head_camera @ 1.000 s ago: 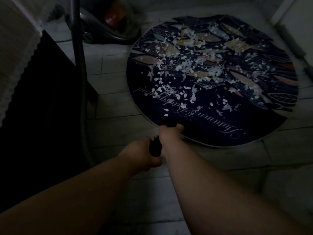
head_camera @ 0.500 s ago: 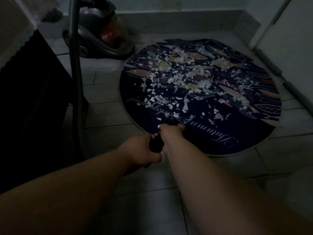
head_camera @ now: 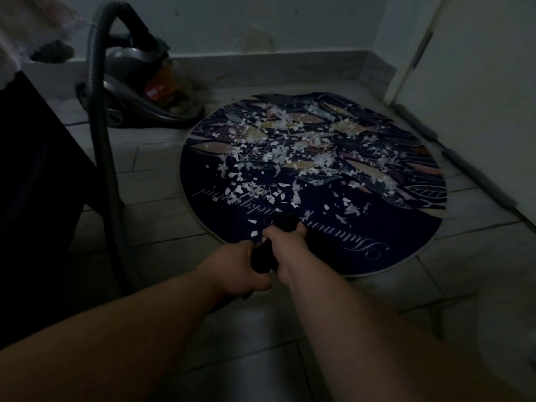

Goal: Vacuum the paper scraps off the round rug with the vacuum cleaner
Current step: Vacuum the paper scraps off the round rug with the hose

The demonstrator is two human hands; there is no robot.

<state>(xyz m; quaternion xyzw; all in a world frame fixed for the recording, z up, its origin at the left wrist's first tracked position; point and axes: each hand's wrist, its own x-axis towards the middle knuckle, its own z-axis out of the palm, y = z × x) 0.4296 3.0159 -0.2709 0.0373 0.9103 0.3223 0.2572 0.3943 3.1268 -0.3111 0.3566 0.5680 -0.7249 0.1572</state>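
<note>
The left grip (head_camera: 240,268), nearest the body, and the right grip (head_camera: 285,242) just ahead of it both clasp the dark vacuum wand (head_camera: 262,258). Just beyond them the wand's end is over the near edge of the round rug (head_camera: 377,242). Most paper scraps (head_camera: 290,152) lie farther ahead. The canister vacuum cleaner (head_camera: 139,94) sits far left. The sweep looks barely begun, and the next move calls for pushing the wand forward into the thick scatter.

The round rug (head_camera: 377,245) is matt printed cloth strewn with torn white paper scraps (head_camera: 278,158), the floor (head_camera: 162,181) is smooth pale tile with a faint sheen, the vacuum cleaner (head_camera: 136,91) has a glossy grey plastic shell, its hose (head_camera: 100,134) is dull ribbed plastic, and the wand (head_camera: 262,258) looks matt black.
</note>
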